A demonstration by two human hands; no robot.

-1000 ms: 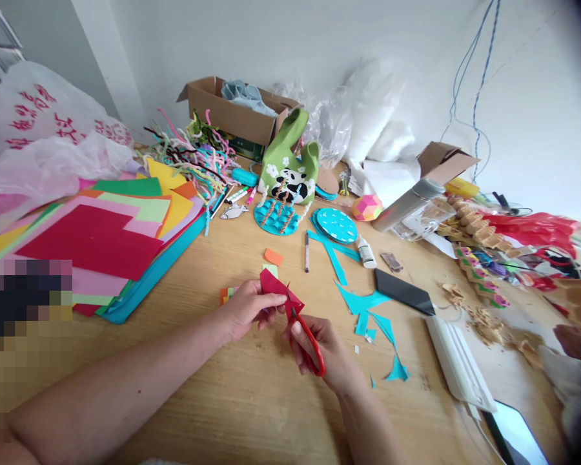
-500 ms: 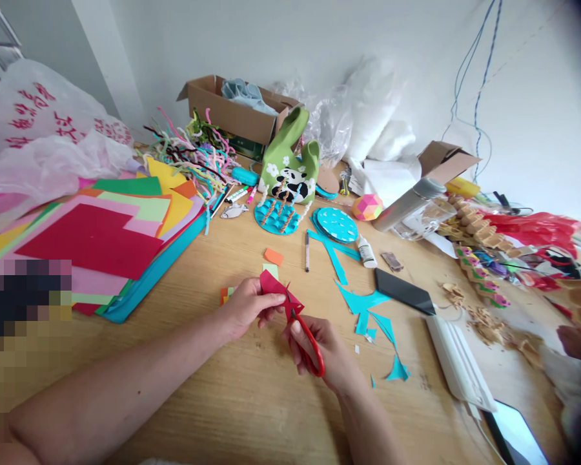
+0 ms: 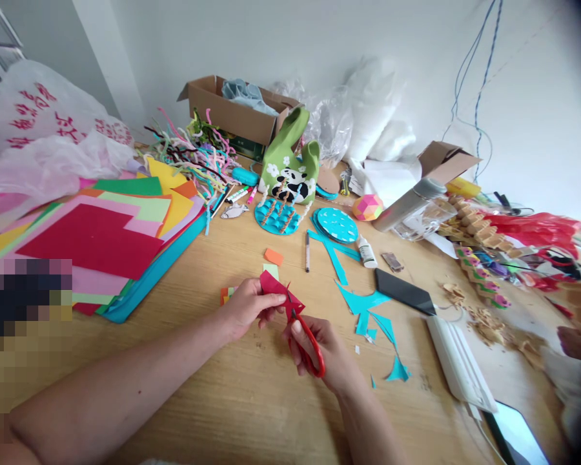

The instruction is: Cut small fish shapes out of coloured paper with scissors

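Nothing had visibly moved since earlier: near centre, the left hand [image 3: 246, 307] pinched the red piece [image 3: 272, 283], the right hand [image 3: 330, 349] curled round the scissors [image 3: 314, 341]. Probably light and bendy, the piece suited gripping at its left side.

Left grip [image 3: 252, 307] pinches, right grip [image 3: 314, 342] curls, both forearms [image 3: 150, 380] angled inward.

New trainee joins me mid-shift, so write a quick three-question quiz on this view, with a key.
1. Which hand holds the scissors?
A) left
B) right
C) neither

2. True or false: the left hand holds red paper.

3. What animal shows on the green bag?

Key:
1. B, the right hand.
2. True.
3. A panda.
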